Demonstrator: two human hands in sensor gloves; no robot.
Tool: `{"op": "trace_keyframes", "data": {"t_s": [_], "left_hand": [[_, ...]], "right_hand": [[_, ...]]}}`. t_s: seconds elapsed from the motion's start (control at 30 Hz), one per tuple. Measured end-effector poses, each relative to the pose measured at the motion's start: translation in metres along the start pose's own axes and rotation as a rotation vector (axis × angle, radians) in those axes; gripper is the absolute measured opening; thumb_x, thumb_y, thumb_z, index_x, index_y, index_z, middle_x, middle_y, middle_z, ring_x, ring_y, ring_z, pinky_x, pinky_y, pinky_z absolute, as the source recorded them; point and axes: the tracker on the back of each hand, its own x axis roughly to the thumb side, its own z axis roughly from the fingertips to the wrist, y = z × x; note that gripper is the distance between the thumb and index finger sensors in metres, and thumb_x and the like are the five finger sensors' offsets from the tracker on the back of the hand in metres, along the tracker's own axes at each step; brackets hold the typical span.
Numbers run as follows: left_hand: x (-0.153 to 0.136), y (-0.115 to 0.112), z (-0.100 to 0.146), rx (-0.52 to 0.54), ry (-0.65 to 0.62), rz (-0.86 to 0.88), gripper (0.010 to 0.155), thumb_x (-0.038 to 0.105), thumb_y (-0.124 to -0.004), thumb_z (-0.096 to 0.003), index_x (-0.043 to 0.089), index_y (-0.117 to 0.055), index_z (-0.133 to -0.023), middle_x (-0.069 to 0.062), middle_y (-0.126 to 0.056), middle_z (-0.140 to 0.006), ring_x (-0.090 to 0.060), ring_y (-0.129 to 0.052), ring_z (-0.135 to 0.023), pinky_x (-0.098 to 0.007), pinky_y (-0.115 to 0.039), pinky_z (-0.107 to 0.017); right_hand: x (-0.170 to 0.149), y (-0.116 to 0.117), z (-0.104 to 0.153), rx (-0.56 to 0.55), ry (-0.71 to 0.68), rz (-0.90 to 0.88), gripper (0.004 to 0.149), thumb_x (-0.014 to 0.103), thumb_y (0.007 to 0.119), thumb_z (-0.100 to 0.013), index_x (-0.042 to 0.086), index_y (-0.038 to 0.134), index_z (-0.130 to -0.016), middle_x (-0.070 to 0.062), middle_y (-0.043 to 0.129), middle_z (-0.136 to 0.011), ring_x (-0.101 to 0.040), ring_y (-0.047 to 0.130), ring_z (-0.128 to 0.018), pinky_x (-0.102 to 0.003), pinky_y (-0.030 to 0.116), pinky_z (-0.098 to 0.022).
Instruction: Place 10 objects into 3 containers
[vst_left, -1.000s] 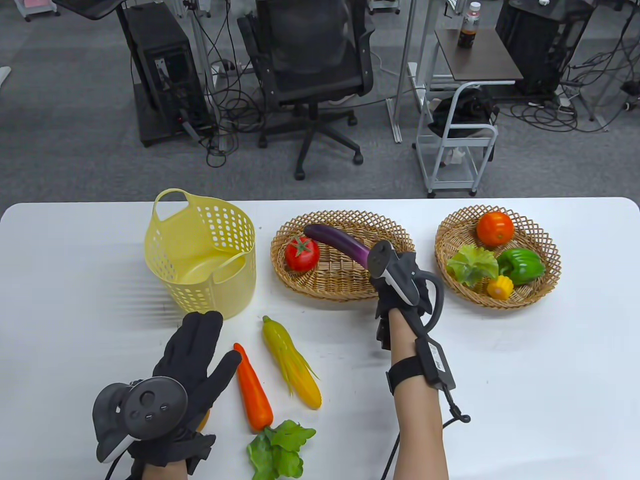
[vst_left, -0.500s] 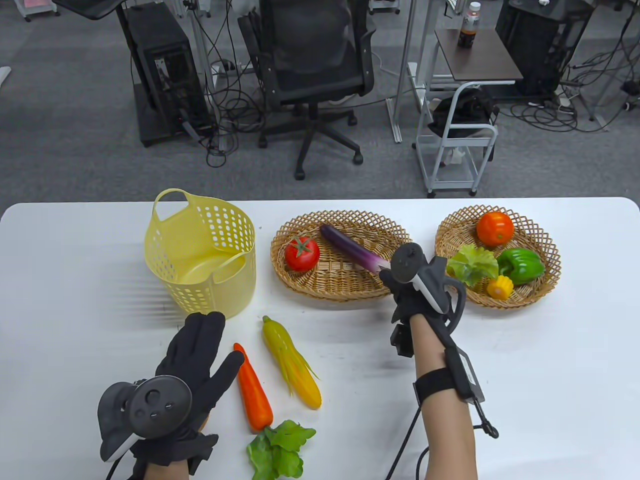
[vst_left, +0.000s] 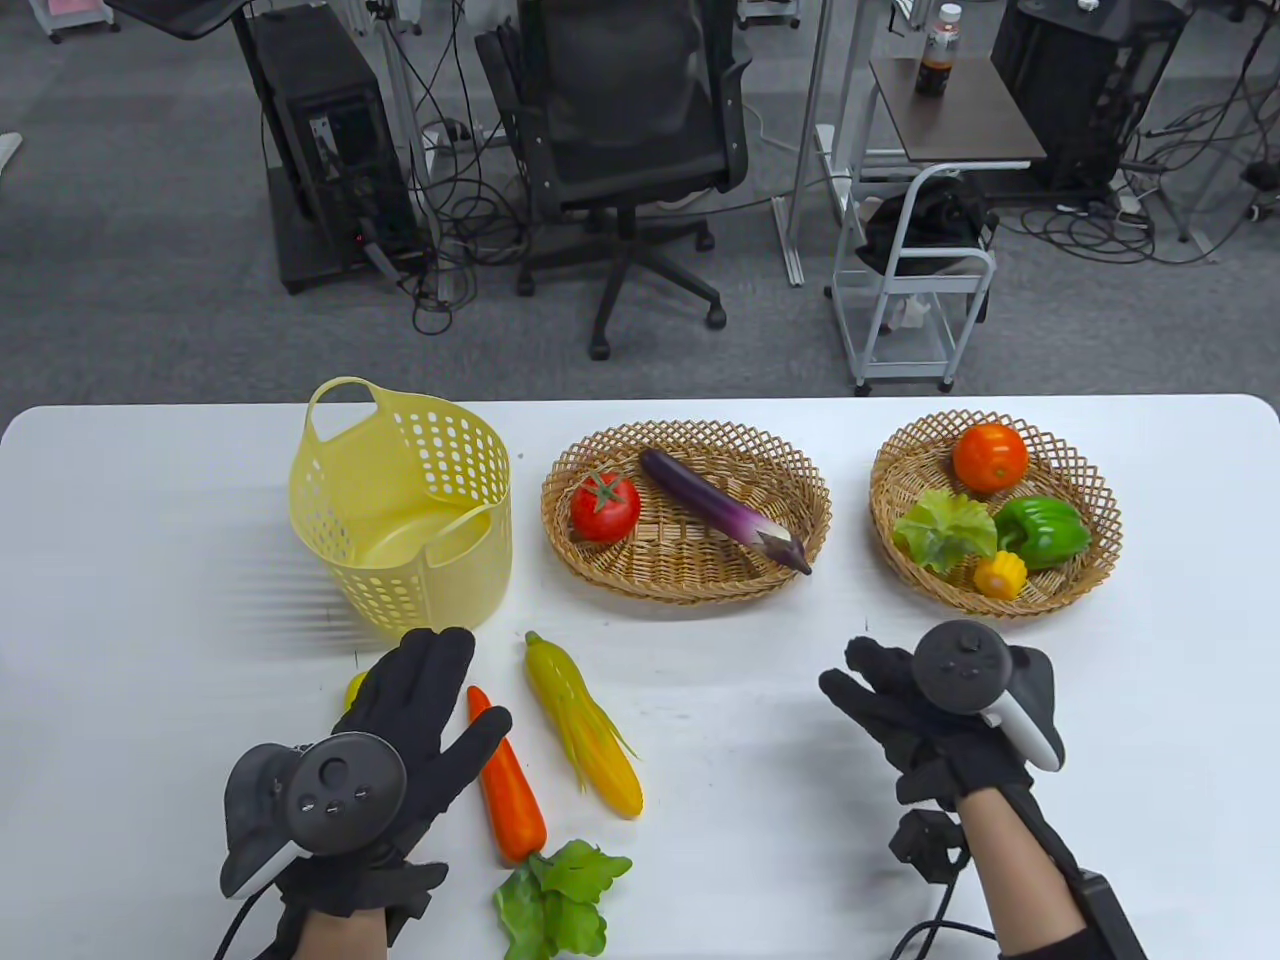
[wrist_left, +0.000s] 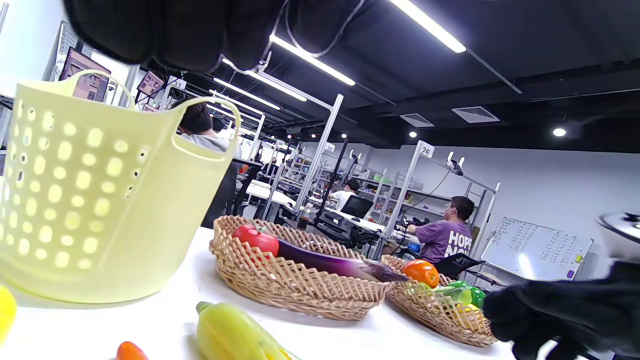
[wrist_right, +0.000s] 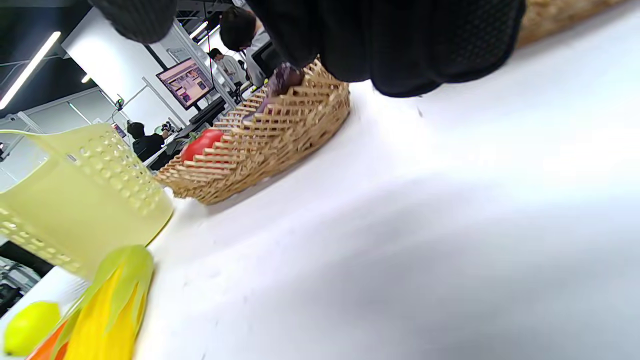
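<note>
The purple eggplant lies in the middle wicker basket next to a red tomato. The right wicker basket holds an orange tomato, lettuce, a green pepper and a small yellow pepper. The yellow plastic basket stands empty at the left. A corn cob, a carrot, a lettuce leaf and a lemon lie on the table. My left hand is open, flat, over the lemon beside the carrot. My right hand is open and empty above the table.
The white table is bare around my right hand. Beyond the far edge stand an office chair and a small cart. The yellow basket also shows in the left wrist view.
My right hand let go of the eggplant, which now lies in the middle basket, and pulled back toward the near right. My left hand shifted slightly right.
</note>
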Motion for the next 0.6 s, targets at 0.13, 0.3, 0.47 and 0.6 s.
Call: {"op": "trace_keyframes", "data": {"t_s": [0.13,0.3,0.47,0.6], "left_hand": [[-0.006,-0.003,-0.003,-0.021,0.008,-0.025,0.081,0.068,-0.048,-0.0641,0.011,-0.05,-0.121,-0.031,-0.055,-0.12,-0.059,-0.063,-0.106,-0.07,-0.064,-0.067],[-0.016,-0.011,-0.007,-0.131,0.082,-0.047,0.082,0.068,-0.05,-0.0636,0.009,-0.05,-0.121,-0.032,-0.055,-0.119,-0.059,-0.064,-0.104,-0.065,-0.07,-0.064],[-0.033,-0.023,-0.001,-0.27,0.228,-0.088,0.084,0.068,-0.054,-0.0624,0.006,-0.053,-0.119,-0.035,-0.057,-0.117,-0.061,-0.067,-0.102,-0.064,-0.074,-0.059],[-0.049,-0.032,0.0,-0.382,0.349,-0.14,0.086,0.069,-0.058,-0.0602,0.005,-0.055,-0.118,-0.033,-0.058,-0.117,-0.059,-0.068,-0.102,-0.064,-0.074,-0.06]], "right_hand": [[-0.016,0.009,0.009,0.048,0.016,-0.105,0.073,0.058,0.057,-0.06,0.007,0.052,-0.112,-0.029,0.06,-0.109,-0.052,0.072,-0.086,-0.057,0.069,-0.06],[-0.025,0.018,0.011,0.059,-0.004,-0.128,0.073,0.057,0.057,-0.06,0.007,0.051,-0.112,-0.029,0.058,-0.109,-0.053,0.071,-0.086,-0.057,0.068,-0.06],[-0.021,0.021,0.014,0.063,-0.035,-0.137,0.073,0.057,0.058,-0.06,0.007,0.05,-0.113,-0.029,0.056,-0.11,-0.053,0.069,-0.087,-0.058,0.067,-0.061],[-0.02,0.019,0.019,0.033,-0.051,-0.124,0.072,0.056,0.059,-0.059,0.007,0.05,-0.112,-0.029,0.057,-0.11,-0.053,0.068,-0.088,-0.058,0.067,-0.061]]}}
